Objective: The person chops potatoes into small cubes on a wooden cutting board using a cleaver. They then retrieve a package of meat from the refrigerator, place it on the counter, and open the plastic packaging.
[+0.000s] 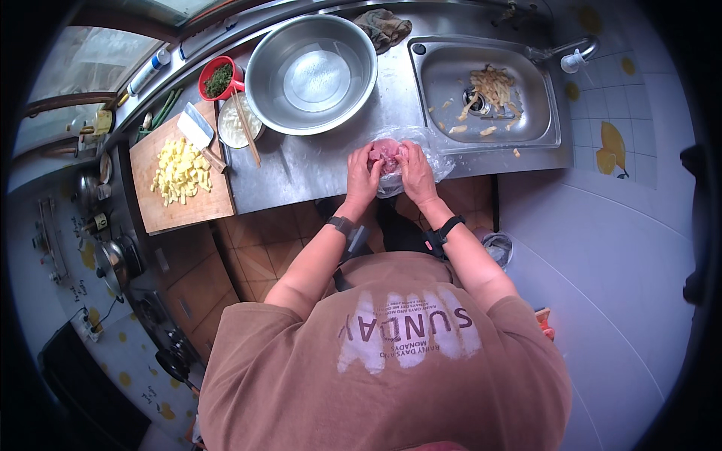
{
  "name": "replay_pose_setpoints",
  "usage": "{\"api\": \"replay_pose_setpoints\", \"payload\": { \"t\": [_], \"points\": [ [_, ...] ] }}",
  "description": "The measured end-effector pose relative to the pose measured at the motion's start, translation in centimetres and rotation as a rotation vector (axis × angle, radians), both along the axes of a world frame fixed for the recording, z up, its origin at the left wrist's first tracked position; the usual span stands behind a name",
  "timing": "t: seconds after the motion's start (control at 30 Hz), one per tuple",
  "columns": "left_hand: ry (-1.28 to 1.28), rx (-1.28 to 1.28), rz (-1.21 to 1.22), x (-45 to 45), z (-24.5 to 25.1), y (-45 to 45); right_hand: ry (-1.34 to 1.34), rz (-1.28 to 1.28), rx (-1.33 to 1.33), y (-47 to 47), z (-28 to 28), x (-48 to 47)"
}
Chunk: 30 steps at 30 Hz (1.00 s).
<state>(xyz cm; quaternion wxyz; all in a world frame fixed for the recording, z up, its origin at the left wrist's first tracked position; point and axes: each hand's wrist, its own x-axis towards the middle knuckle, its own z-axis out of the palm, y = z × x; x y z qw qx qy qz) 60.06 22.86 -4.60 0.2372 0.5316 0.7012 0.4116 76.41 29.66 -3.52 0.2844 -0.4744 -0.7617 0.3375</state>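
At the front edge of the steel counter, a piece of pink raw meat (pixel 386 147) lies in a clear plastic bag (pixel 443 163), which is spread open around it. My left hand (pixel 362 172) grips the meat from the left, its fingers curled over it and its thumb at the near side. From the other side, my right hand (pixel 418 172) holds the same meat, fingertips pressed into it. The hands are close together, with meat visible between them. Part of the meat is hidden under my fingers. Crumpled plastic hangs slightly over the counter edge below my hands.
A steel basin (pixel 361 93) of water stands behind my hands. To the right, a sink (pixel 530 132) holds peelings (pixel 493 90). On the left, a cutting board (pixel 169 217) bears diced potato (pixel 180 172) and a cleaver (pixel 196 125). Chopsticks (pixel 246 132) cross a bowl (pixel 228 135).
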Motion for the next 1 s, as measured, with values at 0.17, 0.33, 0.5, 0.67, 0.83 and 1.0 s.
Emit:
{"api": "replay_pose_setpoints", "payload": {
  "t": [0.17,0.33,0.5,0.67,0.83,1.0],
  "points": [
    [-0.107,0.004,0.137,1.6,0.0,-0.2,-0.018,-0.029,0.02,-0.2,-0.2,-0.6],
    [-0.125,0.031,0.175,2.1,-0.3,-0.2,-0.025,-0.077,-0.034,0.0,-0.3,-0.9],
    [-0.123,0.051,0.168,2.1,-0.7,-0.2,-0.006,-0.116,-0.152,0.3,-0.6,-0.8],
    [-0.226,0.011,0.17,1.9,-0.5,0.2,-0.006,-0.024,-0.215,1.3,0.1,0.1],
    [-0.206,-0.073,-0.135,-2.0,0.7,1.4,0.018,0.18,-0.04,2.1,1.4,0.8],
    [-0.277,-0.098,-0.287,-4.0,2.0,3.2,0.048,0.272,-0.022,2.0,2.3,-0.2]
  ]
}}
